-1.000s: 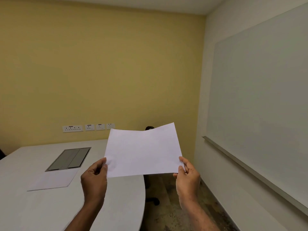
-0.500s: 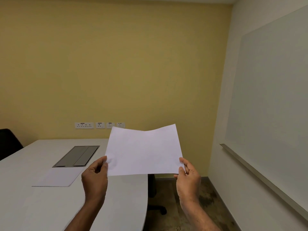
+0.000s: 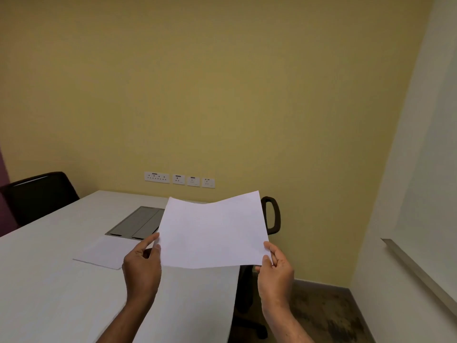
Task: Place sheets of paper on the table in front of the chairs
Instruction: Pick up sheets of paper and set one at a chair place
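Observation:
A white sheet of paper point(image 3: 212, 231) hangs in the air above the table's right end. My left hand point(image 3: 142, 271) pinches its lower left corner and my right hand point(image 3: 275, 273) pinches its lower right corner. Its middle sags a little. A second sheet point(image 3: 103, 253) lies flat on the white table point(image 3: 49, 280), just in front of the grey cable hatch point(image 3: 137, 222). One black chair point(image 3: 37, 194) stands at the table's far left side. Another black chair point(image 3: 272, 214) stands behind the held sheet at the table's right end, mostly hidden.
A yellow wall with a row of sockets point(image 3: 179, 179) closes the far side. A whiteboard ledge point(image 3: 420, 271) runs along the white wall on the right. Brown floor point(image 3: 326, 315) lies between the table's rounded end and that wall.
The view has swung to the left: the left chair and more of the table have come into sight, the whiteboard has slid off right. Both hands still hold the sheet the same way.

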A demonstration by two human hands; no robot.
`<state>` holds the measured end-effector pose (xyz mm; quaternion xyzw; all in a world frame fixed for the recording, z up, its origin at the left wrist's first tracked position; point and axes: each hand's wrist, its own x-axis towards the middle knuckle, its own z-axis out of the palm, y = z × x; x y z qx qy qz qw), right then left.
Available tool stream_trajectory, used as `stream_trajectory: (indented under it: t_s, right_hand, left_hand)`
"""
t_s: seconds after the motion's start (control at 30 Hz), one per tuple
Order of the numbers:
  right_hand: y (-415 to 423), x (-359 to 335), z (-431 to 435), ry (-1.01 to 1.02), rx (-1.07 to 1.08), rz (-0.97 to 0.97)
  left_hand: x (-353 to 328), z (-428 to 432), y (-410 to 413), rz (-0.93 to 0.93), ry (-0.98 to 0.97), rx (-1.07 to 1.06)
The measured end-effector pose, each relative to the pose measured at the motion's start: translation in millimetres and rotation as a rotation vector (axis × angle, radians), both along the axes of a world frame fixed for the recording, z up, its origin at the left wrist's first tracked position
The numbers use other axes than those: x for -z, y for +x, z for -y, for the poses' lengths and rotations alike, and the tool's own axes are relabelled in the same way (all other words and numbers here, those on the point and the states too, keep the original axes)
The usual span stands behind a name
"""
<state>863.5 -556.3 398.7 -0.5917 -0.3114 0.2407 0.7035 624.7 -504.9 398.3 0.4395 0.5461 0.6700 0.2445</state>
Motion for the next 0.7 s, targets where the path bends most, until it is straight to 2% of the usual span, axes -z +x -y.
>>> stream_trajectory:
  t_s: [0.2, 0.43, 0.7]
  right_hand:
    - [60, 9, -64, 0.008, -0.151, 0.006]
    - [78, 17, -103, -0.049, -0.226, 0.005]
    - [70, 46, -169, -0.136, -0.247, 0.019]
  left_hand:
    - [9, -42, 46, -0.068, -0.018, -0.118]
    - [18, -63, 65, -0.123, -0.09, -0.196]
    - [37, -116, 73, -0.133, -0.051, -0.235]
